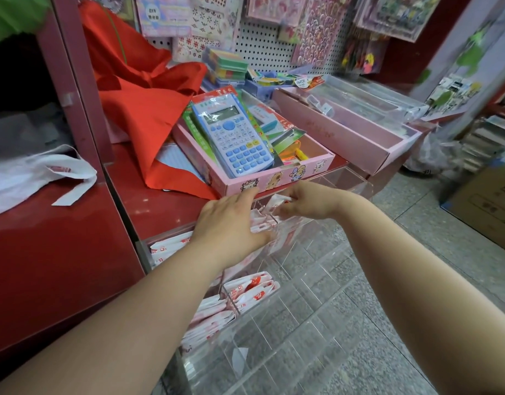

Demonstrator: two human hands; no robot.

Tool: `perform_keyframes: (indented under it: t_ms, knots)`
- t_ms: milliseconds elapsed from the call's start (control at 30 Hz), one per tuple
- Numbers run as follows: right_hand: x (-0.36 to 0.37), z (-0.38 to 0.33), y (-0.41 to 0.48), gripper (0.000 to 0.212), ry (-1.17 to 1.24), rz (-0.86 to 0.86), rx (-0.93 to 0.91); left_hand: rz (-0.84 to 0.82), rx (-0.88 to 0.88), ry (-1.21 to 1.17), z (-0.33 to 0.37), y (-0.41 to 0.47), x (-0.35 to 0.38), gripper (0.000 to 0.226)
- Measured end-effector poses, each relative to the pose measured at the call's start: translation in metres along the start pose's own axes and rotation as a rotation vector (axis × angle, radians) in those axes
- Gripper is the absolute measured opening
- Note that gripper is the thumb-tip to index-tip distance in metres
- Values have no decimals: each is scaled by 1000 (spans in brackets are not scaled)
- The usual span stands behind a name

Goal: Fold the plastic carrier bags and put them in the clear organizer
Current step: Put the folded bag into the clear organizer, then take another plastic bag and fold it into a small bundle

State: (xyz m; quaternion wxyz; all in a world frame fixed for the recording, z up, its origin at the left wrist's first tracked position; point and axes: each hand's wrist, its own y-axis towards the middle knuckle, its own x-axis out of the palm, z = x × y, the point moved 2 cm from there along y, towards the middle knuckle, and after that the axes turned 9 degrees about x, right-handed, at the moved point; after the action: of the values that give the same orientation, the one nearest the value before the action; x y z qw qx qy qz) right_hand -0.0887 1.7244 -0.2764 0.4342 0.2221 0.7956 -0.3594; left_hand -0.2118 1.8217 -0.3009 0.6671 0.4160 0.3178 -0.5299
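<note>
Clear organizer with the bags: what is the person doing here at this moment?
A person is tucking a folded bag into an upper compartment of the clear organizer. The right hand pinches it while the left hand lies flat against it. More folded bags sit in lower compartments; one unfolded bag lies on the red counter.

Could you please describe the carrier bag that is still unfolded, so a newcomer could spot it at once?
Find the red counter at the left of the view. The unfolded bag lies on it, left of the red cloth. It is white, loose and crumpled, its handle loops trailing, unlike the folded bags packed in the clear organizer.
</note>
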Motion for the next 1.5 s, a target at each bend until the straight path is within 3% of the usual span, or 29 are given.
perform_keyframes:
  t_ms: [67,200,400,500,633,733,867,1000,1100,1167,1233,1300,1367,1433,1500]
  knots:
    - [-3,0,0,2,54,64,-39,9,3,0,-1,1,0,79]
    - [-13,6,-8,9,162,244,-72,18,5,5,-2,0,2,80]
    - [9,-1,-6,25,-337,328,-34,28,3,33,-1,2,2,80]
    - [9,6,-23,25,-65,555,-34,32,12,23,1,0,-2,73]
    - [17,9,-62,23,218,816,3,198,23,-29,1,-25,-22,48]
    - [27,-10,-84,21,290,807,-32,340,74,-82,-4,-80,-42,34]
    - [51,-70,-102,16,253,719,-242,450,79,-5,-30,-178,-76,34]
    - [90,-154,-110,15,227,560,-455,586,-128,201,-74,-282,-115,33]
    - [133,-217,-113,31,132,398,-610,604,-399,360,-111,-350,-137,25]
    - [162,-258,-115,40,28,321,-727,485,-608,346,-129,-375,-152,53]
    - [190,-293,-117,50,-67,249,-838,369,-694,339,-140,-387,-161,95]
    - [213,-316,-115,68,-159,186,-879,266,-641,390,-147,-395,-161,105]
    - [228,-329,-116,74,-226,199,-914,238,-572,476,-151,-405,-154,87]
    - [234,-333,-115,57,-235,323,-963,377,-477,560,-152,-414,-154,67]
    - [232,-330,-113,37,-130,372,-998,468,-406,586,-155,-418,-152,64]
